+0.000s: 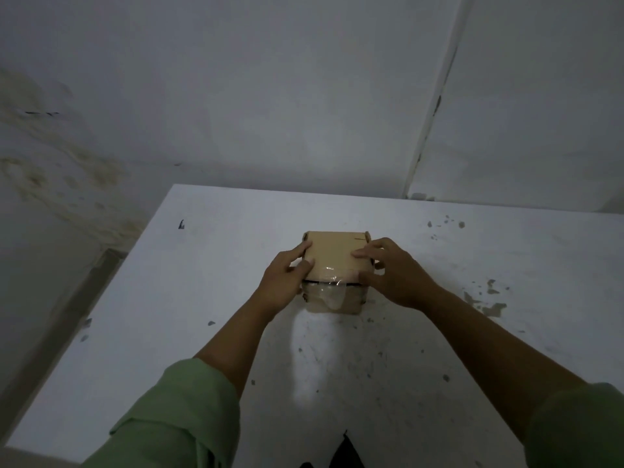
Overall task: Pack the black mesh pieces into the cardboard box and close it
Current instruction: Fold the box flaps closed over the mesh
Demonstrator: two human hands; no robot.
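A small cardboard box (334, 255) stands in the middle of the white table (506, 265). Its top flap lies down over the opening, and clear tape shines on the front edge and front wall. A thin dark line shows under the flap's front edge. My left hand (285, 280) grips the box's left side, with the thumb and a finger pressed on the lid. My right hand (395, 271) holds the right side, its fingers flat on the lid. No black mesh pieces are in view outside the box.
The table is scuffed, with chipped paint spots at the right (489, 298). A stained white wall (236, 96) rises just behind the table's far edge. The table's left edge drops to a floor strip (67, 298). Something black (341, 454) peeks in at the bottom edge.
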